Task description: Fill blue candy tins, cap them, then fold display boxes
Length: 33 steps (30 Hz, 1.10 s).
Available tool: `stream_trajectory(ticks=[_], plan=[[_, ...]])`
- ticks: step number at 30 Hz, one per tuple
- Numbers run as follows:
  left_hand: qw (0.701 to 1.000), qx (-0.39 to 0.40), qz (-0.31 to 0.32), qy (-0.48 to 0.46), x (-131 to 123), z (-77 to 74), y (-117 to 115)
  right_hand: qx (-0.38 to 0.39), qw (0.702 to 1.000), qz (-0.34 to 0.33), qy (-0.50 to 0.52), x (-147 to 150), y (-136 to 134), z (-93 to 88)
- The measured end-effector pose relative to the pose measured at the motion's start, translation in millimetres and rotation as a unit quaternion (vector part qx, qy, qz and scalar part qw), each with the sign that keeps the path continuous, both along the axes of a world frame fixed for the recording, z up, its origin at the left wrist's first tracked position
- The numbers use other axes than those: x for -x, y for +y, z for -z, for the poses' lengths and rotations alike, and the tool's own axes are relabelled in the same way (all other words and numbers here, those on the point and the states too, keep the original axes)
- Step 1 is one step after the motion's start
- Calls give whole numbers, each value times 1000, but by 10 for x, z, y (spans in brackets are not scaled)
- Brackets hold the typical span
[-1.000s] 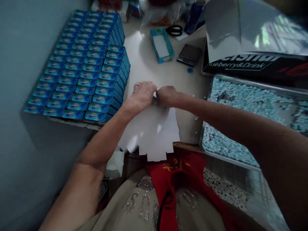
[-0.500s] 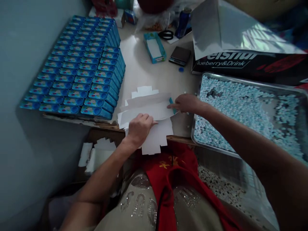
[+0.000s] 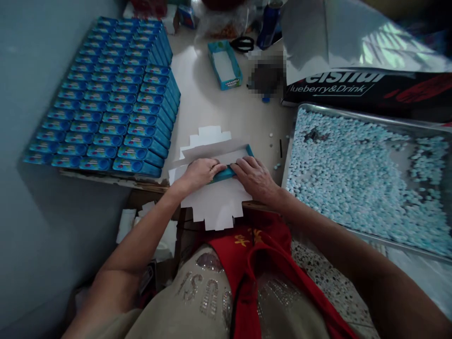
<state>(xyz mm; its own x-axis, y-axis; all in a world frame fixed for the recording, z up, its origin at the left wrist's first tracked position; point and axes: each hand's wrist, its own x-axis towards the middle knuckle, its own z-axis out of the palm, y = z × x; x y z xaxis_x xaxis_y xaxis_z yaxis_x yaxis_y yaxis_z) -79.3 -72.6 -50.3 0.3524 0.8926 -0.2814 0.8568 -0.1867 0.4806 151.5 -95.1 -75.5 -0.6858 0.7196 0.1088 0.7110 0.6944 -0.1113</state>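
A partly folded cardboard box (image 3: 226, 176), white inside and blue outside, lies near the table's front edge. My left hand (image 3: 203, 174) pinches its near wall at the middle, fingers closed. Just to the right, my right hand (image 3: 256, 179) grips the same wall, its fingertips close to the left hand's. The box's right end stands up with a blue rim, while its left end flap looks flat. Beneath it, flat white carton blanks (image 3: 217, 207) stick out at the front and back, the front ones past the table edge.
Rows of blue boxes (image 3: 116, 103) stand at the left. A metal tray (image 3: 291, 155) of pale blue and white pieces lies at the right, before a black carton (image 3: 332, 92). Farther back are an open blue box (image 3: 233, 84), scissors (image 3: 243, 44) and a can (image 3: 269, 26).
The near wall has been folded up and over, so its blue side shows. My right hand has moved from the right end to the near wall, beside my left hand.
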Motion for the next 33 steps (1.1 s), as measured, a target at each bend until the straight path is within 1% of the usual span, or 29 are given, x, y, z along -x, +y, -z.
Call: stream_trajectory(ticks=[2, 3, 4, 5, 7, 10, 12, 15, 18, 20, 21, 23, 25, 27, 28, 29, 31, 32, 33], plan=[[991, -118, -32, 48, -49, 11, -256, 13, 1000, -5, -12, 0, 30, 22], [983, -168, -37, 70, -76, 21, -392, 20, 1000, -7, -16, -1, 39, 31], [975, -198, -30, 91, -103, 37, -517, 26, 999, -9, -21, -3, 48, 38], [972, -208, -18, 111, -129, 59, -620, 31, 999, -14, -27, -5, 59, 44], [970, -194, -12, 144, -174, 117, -739, 36, 998, -27, -41, -7, 85, 48], [969, -167, -34, 177, -209, 195, -736, 43, 996, -46, -61, -1, 131, 24], [969, -160, -34, 183, -205, 217, -688, 53, 995, -48, -74, 10, 159, -7], [974, -147, -23, 171, -170, 213, -633, 91, 990, -53, -92, 46, 209, -52], [981, -115, -17, 155, -115, 176, -580, 139, 984, -61, -94, 97, 293, -90], [985, -88, -5, 147, -73, 124, -524, 174, 978, -69, -91, 99, 370, -132], [986, -80, 9, 143, -50, 87, -489, 195, 974, -76, -87, 74, 408, -165], [985, -88, 63, 131, -3, -7, -403, 242, 964, -96, -56, -54, 466, -270], [977, -118, 135, 118, 50, -116, -290, 305, 944, -122, 12, -281, 482, -428], [966, -138, 193, 101, 106, -216, -131, 360, 917, -140, 99, -546, 457, -615], [963, -138, 215, 90, 131, -257, -29, 360, 913, -136, 138, -662, 438, -703], [960, -131, 235, 78, 152, -291, 88, 334, 920, -124, 166, -753, 422, -772], [952, -106, 279, 62, 169, -345, 359, 221, 954, -92, 179, -831, 411, -828], [947, -89, 304, 57, 163, -372, 500, 159, 970, -88, 163, -814, 423, -808], [941, -75, 326, 53, 148, -405, 633, 111, 979, -98, 136, -765, 446, -760]])
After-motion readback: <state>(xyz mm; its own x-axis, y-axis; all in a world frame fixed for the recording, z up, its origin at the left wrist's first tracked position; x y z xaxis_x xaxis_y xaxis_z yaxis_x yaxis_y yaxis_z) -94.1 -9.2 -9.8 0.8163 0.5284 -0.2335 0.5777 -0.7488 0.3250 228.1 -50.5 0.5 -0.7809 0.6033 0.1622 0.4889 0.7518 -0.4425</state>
